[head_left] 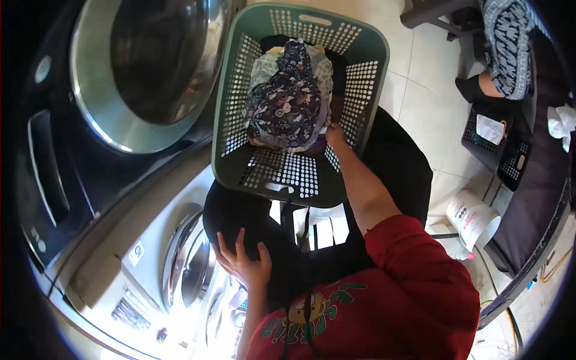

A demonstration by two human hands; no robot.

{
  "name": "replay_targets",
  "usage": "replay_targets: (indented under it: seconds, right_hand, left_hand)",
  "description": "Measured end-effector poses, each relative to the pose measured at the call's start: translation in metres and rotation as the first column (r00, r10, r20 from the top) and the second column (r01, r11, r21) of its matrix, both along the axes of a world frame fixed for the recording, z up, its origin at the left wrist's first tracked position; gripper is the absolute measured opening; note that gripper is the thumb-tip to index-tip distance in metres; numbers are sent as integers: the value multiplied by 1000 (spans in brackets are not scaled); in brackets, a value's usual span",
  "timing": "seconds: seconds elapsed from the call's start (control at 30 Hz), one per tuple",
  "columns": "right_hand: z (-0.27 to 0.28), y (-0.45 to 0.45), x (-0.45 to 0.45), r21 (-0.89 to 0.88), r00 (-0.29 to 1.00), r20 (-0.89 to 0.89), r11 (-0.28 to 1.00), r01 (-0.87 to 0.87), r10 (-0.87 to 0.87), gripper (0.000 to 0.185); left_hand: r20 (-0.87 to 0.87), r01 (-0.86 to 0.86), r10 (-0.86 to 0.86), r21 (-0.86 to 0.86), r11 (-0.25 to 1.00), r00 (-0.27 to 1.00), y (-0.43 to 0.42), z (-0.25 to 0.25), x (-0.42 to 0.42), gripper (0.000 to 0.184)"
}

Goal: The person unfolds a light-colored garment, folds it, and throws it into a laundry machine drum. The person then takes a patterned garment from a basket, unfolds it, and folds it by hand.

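Note:
A green plastic laundry basket (372, 45) with perforated sides stands in front of my knees. Inside lies a heap of clothes, topped by a dark floral garment (288, 105) with lighter patterned cloth around it. My right hand (336, 135) reaches into the basket at the heap's lower right edge. Its fingers are closed on the clothes there, and their tips are partly hidden. My left hand (245, 261) rests open on my black-clad left thigh, fingers spread, holding nothing.
At left stand a dark front-loading machine with a round glass door (162, 60) and a white washing machine (153, 258). To the right are a white bucket (471, 216) on its side, small dark baskets (474, 126), a dark sofa (540, 204) and another person's patterned trouser leg (510, 51).

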State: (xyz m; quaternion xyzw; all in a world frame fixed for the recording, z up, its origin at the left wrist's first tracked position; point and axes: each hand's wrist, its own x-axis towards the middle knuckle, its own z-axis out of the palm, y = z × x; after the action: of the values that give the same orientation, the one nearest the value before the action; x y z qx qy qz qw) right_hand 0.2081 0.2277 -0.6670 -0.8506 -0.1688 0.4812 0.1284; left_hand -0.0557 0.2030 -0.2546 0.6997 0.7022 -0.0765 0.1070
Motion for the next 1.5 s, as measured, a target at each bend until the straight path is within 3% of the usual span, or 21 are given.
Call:
replay_targets:
  seconds: [0.37, 0.6, 0.87, 0.93, 1.0, 1.03, 1.1, 1.17, 1.33, 1.4, 1.43, 1.47, 1.5]
  right_hand:
    - [22, 28, 8, 103, 968, 70, 967, 233, -240, 13]
    - [140, 63, -28, 443, 944, -73, 837, 320, -322, 15]
    - [306, 78, -51, 786, 939, -219, 522, 331, -266, 17]
    - [337, 68, -52, 905, 958, 140, 425, -20, -252, 15]
    - [365, 54, -53, 866, 830, 477, 321, -385, -290, 12]
    - [378, 48, -53, 865, 827, 483, 303, -399, -289, 12]
    - [401, 39, -52, 949, 988, 75, 313, -29, -136, 12]
    - [422, 27, -55, 860, 932, -363, 391, 329, 12, 13]
    - [476, -19, -65, 781, 795, -596, 308, 543, 111, 10]
    - [494, -35, -65, 779, 762, -622, 241, 579, 178, 9]
    - [509, -43, -65, 780, 762, -621, 244, 576, 185, 9]
    - [526, -50, -63, 769, 727, -640, 210, 604, 250, 10]
    - [539, -57, -63, 754, 690, -653, 178, 633, 312, 11]
  left_hand:
    - [-60, -57, 55, -27, 998, 997, 7, 0, 4, 45]
    - [-21, -27, 28, 20, 999, 999, -1, -1, 2, 44]
    - [89, -49, 39, 114, 992, 995, -16, -2, -9, 43]
    - [114, -42, 28, 126, 991, 993, -21, -1, -13, 43]
    - [142, -36, 17, 133, 990, 990, -27, -3, -17, 42]
    - [138, -35, 17, 128, 991, 990, -29, -7, -20, 42]
    - [146, -46, 27, 130, 990, 989, -34, -14, -26, 42]
    - [146, 5, -25, 133, 991, 989, -36, -15, -28, 42]
    - [142, 80, -110, 205, 976, 984, -45, -18, -24, 45]
    - [348, 225, -256, 126, 966, 902, -45, 1, -9, 46]
    - [349, 218, -250, 128, 967, 903, -48, -1, 1, 46]
    - [659, 170, -193, 101, 980, 727, -51, -8, 12, 45]
    - [884, 138, -115, 58, 989, 453, -53, -15, 22, 44]
